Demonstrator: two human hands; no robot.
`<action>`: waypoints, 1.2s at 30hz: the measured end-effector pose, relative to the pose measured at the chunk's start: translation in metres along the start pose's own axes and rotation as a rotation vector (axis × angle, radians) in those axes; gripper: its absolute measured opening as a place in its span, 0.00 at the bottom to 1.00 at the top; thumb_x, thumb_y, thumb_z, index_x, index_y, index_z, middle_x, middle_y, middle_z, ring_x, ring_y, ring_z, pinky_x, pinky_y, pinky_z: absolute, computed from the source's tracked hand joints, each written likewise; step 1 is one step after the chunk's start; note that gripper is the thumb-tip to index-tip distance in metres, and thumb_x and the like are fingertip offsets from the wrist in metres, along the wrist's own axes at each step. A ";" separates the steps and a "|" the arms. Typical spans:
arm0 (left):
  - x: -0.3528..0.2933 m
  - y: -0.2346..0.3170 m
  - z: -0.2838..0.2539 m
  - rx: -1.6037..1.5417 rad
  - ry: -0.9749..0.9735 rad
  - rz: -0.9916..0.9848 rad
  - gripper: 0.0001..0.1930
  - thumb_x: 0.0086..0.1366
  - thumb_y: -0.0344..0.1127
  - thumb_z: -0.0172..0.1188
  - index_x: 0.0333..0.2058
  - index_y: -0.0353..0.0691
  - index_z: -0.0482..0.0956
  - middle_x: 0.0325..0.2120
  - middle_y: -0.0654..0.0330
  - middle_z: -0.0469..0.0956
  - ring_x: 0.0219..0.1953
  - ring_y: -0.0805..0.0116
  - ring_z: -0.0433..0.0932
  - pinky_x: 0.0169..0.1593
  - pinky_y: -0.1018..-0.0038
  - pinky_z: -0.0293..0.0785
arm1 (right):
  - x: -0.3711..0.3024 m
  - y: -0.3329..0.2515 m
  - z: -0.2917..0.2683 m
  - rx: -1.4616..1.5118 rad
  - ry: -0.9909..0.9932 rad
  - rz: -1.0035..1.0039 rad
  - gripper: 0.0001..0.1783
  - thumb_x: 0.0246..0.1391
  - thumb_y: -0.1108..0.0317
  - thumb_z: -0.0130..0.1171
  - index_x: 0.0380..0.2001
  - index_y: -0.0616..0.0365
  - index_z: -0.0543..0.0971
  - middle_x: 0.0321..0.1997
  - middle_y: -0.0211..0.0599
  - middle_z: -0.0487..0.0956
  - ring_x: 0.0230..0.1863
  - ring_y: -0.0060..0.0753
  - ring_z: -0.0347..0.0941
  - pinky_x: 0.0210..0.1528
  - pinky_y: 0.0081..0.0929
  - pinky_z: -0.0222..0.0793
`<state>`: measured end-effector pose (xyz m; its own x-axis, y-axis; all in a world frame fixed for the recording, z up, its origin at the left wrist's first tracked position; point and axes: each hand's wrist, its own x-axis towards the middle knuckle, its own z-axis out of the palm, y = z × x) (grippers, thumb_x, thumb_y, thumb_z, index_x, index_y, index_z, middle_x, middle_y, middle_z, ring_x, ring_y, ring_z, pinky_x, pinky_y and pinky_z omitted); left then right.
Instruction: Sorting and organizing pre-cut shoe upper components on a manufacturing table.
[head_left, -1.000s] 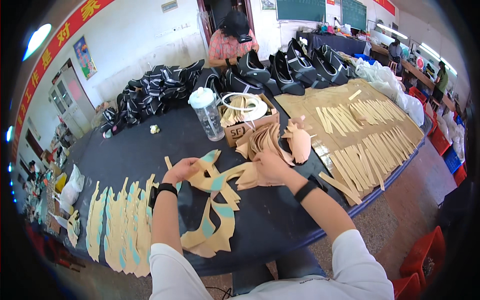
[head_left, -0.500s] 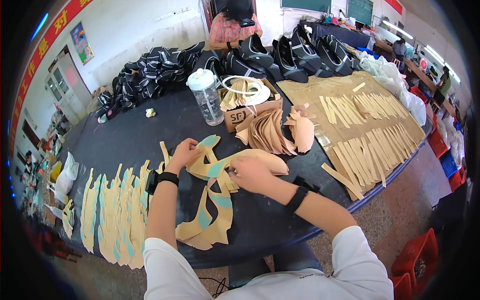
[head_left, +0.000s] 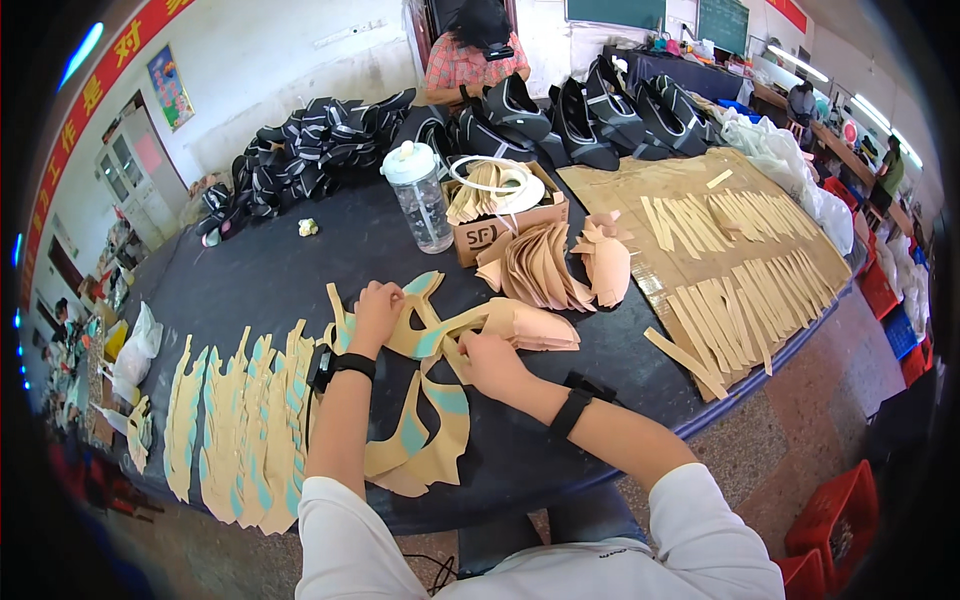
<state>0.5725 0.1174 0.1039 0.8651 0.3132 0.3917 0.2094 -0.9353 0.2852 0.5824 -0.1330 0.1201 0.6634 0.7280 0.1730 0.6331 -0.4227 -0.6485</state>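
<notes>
A tan cut-out shoe piece with teal patches [head_left: 428, 341] lies on the dark table between my hands. My left hand [head_left: 379, 308] pinches its left edge, fingers pressed together. My right hand [head_left: 493, 363] has its fingers curled on the piece's right side, where a narrow tan band meets it. Just right of that hand is a stack of pinkish-tan pieces [head_left: 535, 326]. Below my hands rests another loose tan and teal piece [head_left: 445, 432], partly overlapped by the upper one. A row of similar pieces [head_left: 225, 430] overlaps along the table's left side.
Behind my hands stand a clear bottle with a white lid [head_left: 425, 205] and a cardboard box [head_left: 510, 232] with a fanned stack of brown pieces [head_left: 535, 268] before it. Tan strips [head_left: 735, 315] cover a cardboard sheet [head_left: 650, 270] at right. Black shoe uppers [head_left: 590, 115] line the far side, near a seated person [head_left: 475, 60].
My left hand has shifted slightly right and its fingers have drawn in on the piece. My right hand has moved a little lower, its fingers more curled.
</notes>
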 end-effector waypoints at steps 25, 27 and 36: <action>-0.171 0.080 -0.111 -0.017 -0.555 0.135 0.23 0.55 0.36 0.58 0.49 0.35 0.69 0.46 0.48 0.72 0.46 0.48 0.71 0.50 0.59 0.69 | -0.066 -0.048 -0.021 0.624 -0.502 0.188 0.10 0.45 0.69 0.58 0.28 0.67 0.75 0.24 0.36 0.76 0.21 0.24 0.73 0.25 0.21 0.70; -0.181 0.076 -0.114 -0.044 -0.559 0.231 0.26 0.57 0.38 0.58 0.53 0.36 0.66 0.55 0.46 0.66 0.54 0.48 0.67 0.55 0.60 0.66 | -0.079 -0.048 -0.031 0.683 -0.466 0.206 0.10 0.45 0.69 0.57 0.28 0.66 0.75 0.24 0.35 0.76 0.21 0.22 0.73 0.25 0.20 0.69; -0.200 0.067 -0.117 -0.166 -0.464 0.213 0.30 0.58 0.35 0.59 0.58 0.35 0.62 0.60 0.46 0.62 0.61 0.48 0.62 0.60 0.63 0.61 | -0.131 -0.030 -0.117 1.423 -0.597 0.159 0.15 0.47 0.74 0.58 0.40 0.68 0.76 0.35 0.35 0.80 0.33 0.22 0.76 0.37 0.17 0.71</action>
<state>0.3603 0.0115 0.1467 0.9990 -0.0217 0.0389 -0.0352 -0.9197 0.3910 0.5229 -0.2790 0.2032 0.2153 0.9753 -0.0492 -0.5437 0.0778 -0.8357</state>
